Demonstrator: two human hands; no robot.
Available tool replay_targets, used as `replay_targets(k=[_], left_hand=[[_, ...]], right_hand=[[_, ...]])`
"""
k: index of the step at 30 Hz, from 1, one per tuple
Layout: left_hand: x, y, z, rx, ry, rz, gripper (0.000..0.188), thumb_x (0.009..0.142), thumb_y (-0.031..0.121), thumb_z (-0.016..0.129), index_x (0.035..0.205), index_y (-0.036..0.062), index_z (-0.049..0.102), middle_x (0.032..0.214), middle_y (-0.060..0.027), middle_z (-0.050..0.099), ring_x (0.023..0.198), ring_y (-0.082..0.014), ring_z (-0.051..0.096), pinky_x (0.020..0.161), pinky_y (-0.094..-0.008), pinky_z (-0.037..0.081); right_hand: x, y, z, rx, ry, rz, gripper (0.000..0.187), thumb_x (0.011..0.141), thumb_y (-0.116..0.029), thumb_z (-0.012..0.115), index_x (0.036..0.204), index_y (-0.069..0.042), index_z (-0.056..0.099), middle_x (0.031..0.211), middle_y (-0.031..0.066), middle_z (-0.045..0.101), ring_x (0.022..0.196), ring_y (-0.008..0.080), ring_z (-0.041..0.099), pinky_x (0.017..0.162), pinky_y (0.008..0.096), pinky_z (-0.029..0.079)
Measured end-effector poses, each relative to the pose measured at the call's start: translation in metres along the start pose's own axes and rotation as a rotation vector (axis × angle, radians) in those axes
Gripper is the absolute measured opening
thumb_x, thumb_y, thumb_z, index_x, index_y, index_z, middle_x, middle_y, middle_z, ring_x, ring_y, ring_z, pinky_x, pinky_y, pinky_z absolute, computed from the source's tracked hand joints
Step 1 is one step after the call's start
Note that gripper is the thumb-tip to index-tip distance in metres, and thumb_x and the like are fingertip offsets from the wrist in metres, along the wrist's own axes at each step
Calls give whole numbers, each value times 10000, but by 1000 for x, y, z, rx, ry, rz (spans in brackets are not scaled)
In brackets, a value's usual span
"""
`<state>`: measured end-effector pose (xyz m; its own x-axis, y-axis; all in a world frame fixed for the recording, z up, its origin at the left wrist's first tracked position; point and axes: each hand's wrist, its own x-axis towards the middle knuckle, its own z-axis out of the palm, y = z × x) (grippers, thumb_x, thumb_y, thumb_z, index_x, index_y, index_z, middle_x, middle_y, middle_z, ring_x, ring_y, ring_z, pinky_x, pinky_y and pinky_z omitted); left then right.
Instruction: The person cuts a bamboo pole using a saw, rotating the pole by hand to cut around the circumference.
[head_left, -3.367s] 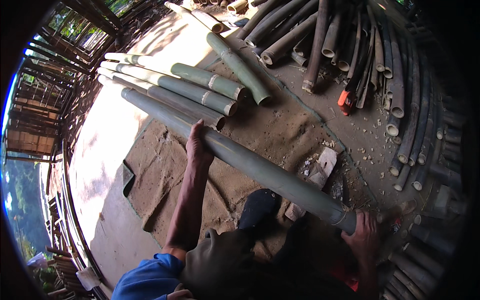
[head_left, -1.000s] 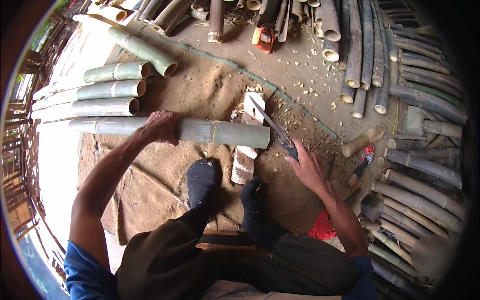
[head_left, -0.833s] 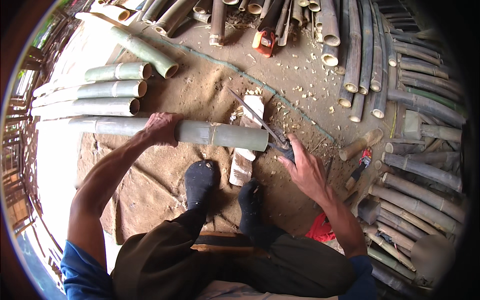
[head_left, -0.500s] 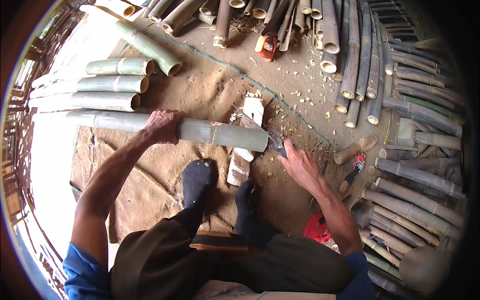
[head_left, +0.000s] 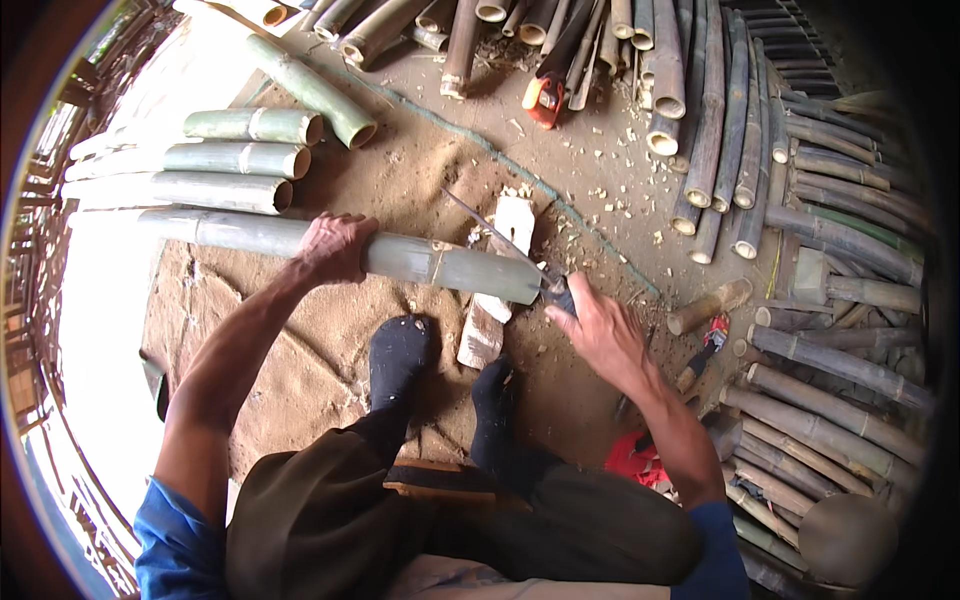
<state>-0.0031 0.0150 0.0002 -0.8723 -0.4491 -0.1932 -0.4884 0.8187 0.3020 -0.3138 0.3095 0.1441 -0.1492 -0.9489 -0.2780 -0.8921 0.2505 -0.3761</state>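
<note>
A thick grey-green bamboo pole (head_left: 465, 267) lies across in front of me, its right end over a pale notched wood block (head_left: 512, 225). My left hand (head_left: 338, 247) is closed over the top of the pole, left of a node. My right hand (head_left: 603, 325) is wrapped round the dark handle of a long-bladed knife (head_left: 487, 227) at the pole's right end. The narrow blade slants up and left past the end, seen nearly edge-on. Whether it touches the pole I cannot tell.
Cut bamboo poles (head_left: 235, 160) lie at left. More poles (head_left: 708, 120) stack at the back and right. An orange-handled tool (head_left: 543, 100) lies among them. Chips litter the ground beside brown sacking (head_left: 290, 340). My dark-socked feet (head_left: 400, 355) rest near the block.
The knife has shifted a little, its tip now farther left and higher. The view has moved slightly; both hands keep their grips.
</note>
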Motion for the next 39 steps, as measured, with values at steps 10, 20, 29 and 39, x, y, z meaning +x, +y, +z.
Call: replay_targets(k=[10, 20, 29, 39], left_hand=[[7, 1, 18, 137, 110, -18, 618, 552, 213, 926, 1118, 167, 684, 1080, -55, 724, 1119, -326, 688, 971, -507, 517], [10, 13, -101, 148, -284, -17, 1169, 581, 341, 1055, 1580, 101, 497, 1554, -187, 568, 1408, -403, 533, 1119, -587, 489], [-15, 57, -282, 352, -131, -12, 867, 557, 246, 1021, 1329, 52, 678, 1231, -205, 749, 1129, -346, 738, 899, -468, 604], [38, 67, -64, 220, -323, -65, 862, 605, 331, 1045, 1353, 138, 664, 1333, -76, 729, 1271, -315, 652, 1056, -574, 539]], right_hand=[[-34, 74, 48, -236, -87, 284, 381, 1058, -329, 679, 1232, -26, 526, 971, 290, 754, 902, 482, 763, 748, 567, 593], [-259, 26, -50, 12, 292, 538, 557, 1033, -384, 706, 1481, -96, 543, 1165, 297, 751, 1138, 499, 714, 933, 569, 564], [-369, -41, -115, -216, 573, 397, 476, 1037, -309, 700, 1415, -41, 595, 1076, 318, 738, 1034, 524, 714, 863, 552, 545], [-221, -35, -83, -304, 90, 224, 566, 1049, -246, 692, 1552, -119, 467, 1195, 295, 747, 983, 542, 730, 831, 621, 597]])
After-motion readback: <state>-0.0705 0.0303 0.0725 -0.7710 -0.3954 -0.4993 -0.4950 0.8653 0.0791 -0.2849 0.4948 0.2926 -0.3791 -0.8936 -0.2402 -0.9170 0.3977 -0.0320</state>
